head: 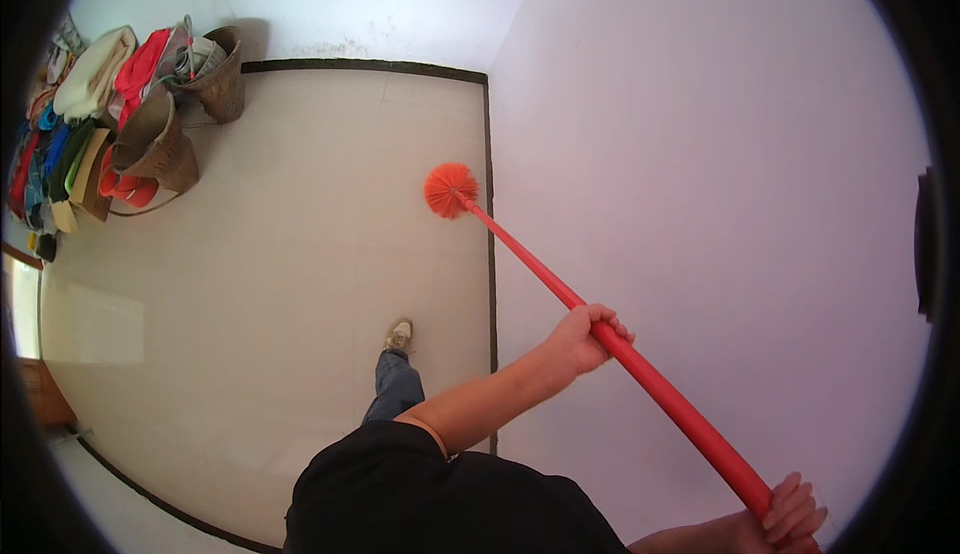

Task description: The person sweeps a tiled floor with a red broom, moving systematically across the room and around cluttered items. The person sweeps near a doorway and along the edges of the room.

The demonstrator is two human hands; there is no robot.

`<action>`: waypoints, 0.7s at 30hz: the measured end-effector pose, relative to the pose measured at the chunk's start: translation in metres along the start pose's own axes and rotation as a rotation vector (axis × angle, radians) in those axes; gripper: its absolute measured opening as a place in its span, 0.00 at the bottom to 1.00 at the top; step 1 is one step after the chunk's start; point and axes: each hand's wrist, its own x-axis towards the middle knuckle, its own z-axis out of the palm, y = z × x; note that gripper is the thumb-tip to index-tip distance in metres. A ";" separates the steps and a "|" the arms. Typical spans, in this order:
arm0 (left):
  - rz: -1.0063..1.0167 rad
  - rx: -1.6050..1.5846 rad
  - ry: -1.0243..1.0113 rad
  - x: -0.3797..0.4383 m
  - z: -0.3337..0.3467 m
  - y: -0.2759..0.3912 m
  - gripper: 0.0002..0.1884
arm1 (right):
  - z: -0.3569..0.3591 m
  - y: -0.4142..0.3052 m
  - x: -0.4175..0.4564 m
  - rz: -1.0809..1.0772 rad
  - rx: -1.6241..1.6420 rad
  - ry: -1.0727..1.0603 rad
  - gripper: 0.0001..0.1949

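Note:
A long red pole (667, 392) runs slantwise from the lower right towards the middle of the picture. At its far end is a round orange-red bristle duster head (450, 190), seen near the foot of the right-hand wall; whether it touches the wall or the floor I cannot tell. Around the middle of the pole, my left hand (592, 338) is closed. My right hand (791, 516) grips the pole's near end at the lower right, where its tip is partly hidden by the fingers.
Woven baskets (169, 152), a red bucket (127, 186), a cream folded blanket (96, 73) and heaped cloths lie at the upper left. A dark baseboard (491, 254) edges the pale wall (675, 141). My shoe (399, 335) stands on the tiled floor (262, 269). A dark object (926, 246) is at the far right.

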 end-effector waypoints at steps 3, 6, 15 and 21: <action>0.017 -0.032 -0.011 -0.015 0.006 -0.013 0.06 | -0.008 -0.018 -0.009 -0.028 0.083 -0.075 0.13; 0.153 0.028 -0.068 0.010 0.009 0.020 0.06 | 0.002 0.000 -0.025 0.045 -0.054 -0.177 0.12; 0.431 0.120 -0.174 0.157 0.042 0.177 0.07 | 0.027 0.037 -0.041 0.072 -0.331 0.159 0.13; -0.054 0.257 0.343 0.121 -0.028 0.034 0.06 | -0.023 -0.070 -0.018 0.126 -0.294 0.523 0.16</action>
